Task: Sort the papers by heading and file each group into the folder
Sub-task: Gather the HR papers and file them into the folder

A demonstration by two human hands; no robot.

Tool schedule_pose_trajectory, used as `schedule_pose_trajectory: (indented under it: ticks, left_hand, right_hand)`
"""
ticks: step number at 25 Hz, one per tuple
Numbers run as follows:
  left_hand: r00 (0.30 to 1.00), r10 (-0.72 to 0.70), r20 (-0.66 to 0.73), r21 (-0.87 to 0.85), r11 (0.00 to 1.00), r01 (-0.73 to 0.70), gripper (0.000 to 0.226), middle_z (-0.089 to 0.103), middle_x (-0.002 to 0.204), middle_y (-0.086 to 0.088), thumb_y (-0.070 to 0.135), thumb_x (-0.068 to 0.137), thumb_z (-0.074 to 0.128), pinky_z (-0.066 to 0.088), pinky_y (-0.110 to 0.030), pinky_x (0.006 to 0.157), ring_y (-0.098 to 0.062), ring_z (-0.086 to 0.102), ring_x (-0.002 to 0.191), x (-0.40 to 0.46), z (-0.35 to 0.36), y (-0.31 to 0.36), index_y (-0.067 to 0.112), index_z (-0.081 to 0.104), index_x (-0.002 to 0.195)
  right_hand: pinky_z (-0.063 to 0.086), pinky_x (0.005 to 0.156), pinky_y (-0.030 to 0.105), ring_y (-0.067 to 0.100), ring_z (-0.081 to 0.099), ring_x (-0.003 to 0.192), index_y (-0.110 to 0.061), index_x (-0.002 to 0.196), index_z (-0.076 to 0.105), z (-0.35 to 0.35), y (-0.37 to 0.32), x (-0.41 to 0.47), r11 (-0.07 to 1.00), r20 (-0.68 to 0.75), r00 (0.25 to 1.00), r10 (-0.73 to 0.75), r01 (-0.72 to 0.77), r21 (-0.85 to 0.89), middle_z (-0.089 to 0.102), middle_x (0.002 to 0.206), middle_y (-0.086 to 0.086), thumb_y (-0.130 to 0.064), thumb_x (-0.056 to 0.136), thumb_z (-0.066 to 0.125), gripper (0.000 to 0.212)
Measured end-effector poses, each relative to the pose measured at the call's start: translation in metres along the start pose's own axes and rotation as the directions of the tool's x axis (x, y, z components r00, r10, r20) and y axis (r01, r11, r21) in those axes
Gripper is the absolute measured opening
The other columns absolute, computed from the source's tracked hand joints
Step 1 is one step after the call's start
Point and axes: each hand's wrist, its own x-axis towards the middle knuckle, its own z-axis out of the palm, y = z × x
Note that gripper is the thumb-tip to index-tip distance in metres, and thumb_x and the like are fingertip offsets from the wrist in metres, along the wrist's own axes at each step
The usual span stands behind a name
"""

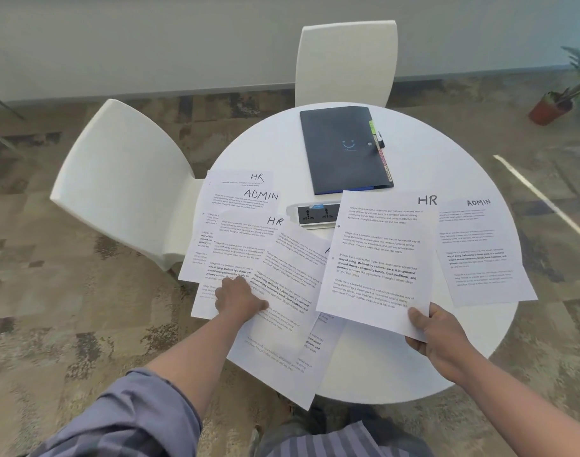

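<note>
Two hands on papers

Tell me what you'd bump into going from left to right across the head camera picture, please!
White chair at the left → left hand pressing the spread papers → HR sheet held by the right hand → ADMIN sheet → potted plant.

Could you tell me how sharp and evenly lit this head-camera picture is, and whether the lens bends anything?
Head view: soft, even light, no glare on the table; the HR sheet in the right hand reads sharply, while the ADMIN sheet at the right looks blurred; wide-angle distortion bows the wall base and leans the chairs outward.
</note>
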Motion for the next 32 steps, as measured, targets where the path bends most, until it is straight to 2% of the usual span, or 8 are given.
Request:
schedule_pose_trajectory:
  ticks: [5,8,10,17,23,27,30,32]
  left_hand:
    - [0.999,0.03,-0.035,-0.027,0.999,-0.031,0.094,0.039,0.136,-0.008,0.051,0.067,0.088,0.047,-0.044,0.093,-0.032,0.042,0.125,-0.007,0.002,0.003,0.017,0.036,0.137]
    - [1.0,0.019,-0.023,0.041,0.999,-0.018,0.108,0.036,0.139,-0.006,0.065,0.062,0.085,0.044,-0.046,0.093,-0.031,0.04,0.128,-0.012,0.002,0.0,0.019,0.028,0.142]
    - [0.999,0.022,-0.026,0.069,0.997,-0.02,0.112,0.036,0.139,-0.007,0.065,0.06,0.087,0.045,-0.047,0.094,-0.032,0.04,0.128,-0.014,0.003,-0.003,0.018,0.027,0.142]
    - [1.0,0.016,-0.004,-0.026,1.0,-0.016,0.087,0.052,0.128,-0.007,0.046,0.066,0.089,0.049,-0.044,0.093,-0.031,0.05,0.121,-0.01,-0.005,0.001,0.013,0.04,0.13]
    - [0.999,0.026,-0.028,-0.016,1.0,-0.027,0.09,0.037,0.137,-0.006,0.053,0.068,0.084,0.043,-0.045,0.095,-0.031,0.039,0.126,-0.014,0.001,-0.004,0.021,0.037,0.138]
    - [0.999,0.001,-0.055,-0.153,0.988,-0.009,0.082,0.039,0.139,-0.006,0.047,0.073,0.08,0.041,-0.045,0.104,-0.031,0.039,0.128,-0.024,0.007,-0.016,0.024,0.039,0.14]
    - [0.995,-0.017,-0.094,-0.148,0.989,0.003,0.09,0.037,0.142,-0.005,0.056,0.071,0.082,0.039,-0.046,0.107,-0.031,0.038,0.131,-0.037,0.012,-0.026,0.024,0.038,0.142]
    - [0.985,-0.082,-0.154,-0.228,0.973,0.045,0.091,0.037,0.142,-0.006,0.057,0.069,0.084,0.039,-0.047,0.107,-0.032,0.037,0.132,-0.046,0.017,-0.031,0.022,0.038,0.139]
  right_hand:
    - [0.052,0.072,0.035,0.019,0.062,0.093,-0.018,0.116,0.066,0.0,-0.001,0.0,1.0,-0.004,1.0,-0.007,0.007,-0.01,0.072,0.114,0.001,-0.012,0.106,0.052,0.018]
    - [0.052,0.071,0.035,0.019,0.062,0.094,-0.017,0.12,0.065,0.003,0.0,0.001,1.0,-0.007,1.0,-0.013,0.013,-0.01,0.072,0.114,0.001,-0.012,0.106,0.052,0.019]
    - [0.052,0.072,0.035,0.019,0.062,0.095,-0.018,0.119,0.065,0.003,0.001,0.002,1.0,-0.007,1.0,-0.013,0.013,-0.015,0.072,0.115,0.001,-0.012,0.106,0.053,0.019]
    - [0.052,0.072,0.035,0.02,0.062,0.096,-0.017,0.119,0.065,0.008,0.003,0.002,1.0,0.0,1.0,-0.008,0.008,-0.017,0.071,0.117,0.002,-0.012,0.106,0.053,0.018]
    - [0.052,0.072,0.035,0.019,0.062,0.095,-0.02,0.116,0.066,0.006,0.0,0.001,1.0,0.0,1.0,-0.016,0.016,-0.014,0.071,0.114,0.001,-0.012,0.106,0.053,0.018]
    - [0.052,0.073,0.035,0.02,0.062,0.095,-0.017,0.12,0.065,0.007,0.002,0.005,1.0,-0.006,1.0,-0.013,0.013,-0.011,0.071,0.115,0.001,-0.012,0.106,0.053,0.019]
    - [0.052,0.073,0.035,0.019,0.061,0.094,-0.018,0.118,0.065,0.012,0.006,0.008,1.0,0.009,1.0,-0.001,0.001,-0.022,0.071,0.116,0.001,-0.012,0.106,0.053,0.018]
    - [0.052,0.073,0.035,0.018,0.061,0.093,-0.018,0.117,0.064,0.016,0.005,0.008,0.999,0.033,0.999,-0.003,0.005,-0.043,0.07,0.116,0.001,-0.012,0.107,0.052,0.017]
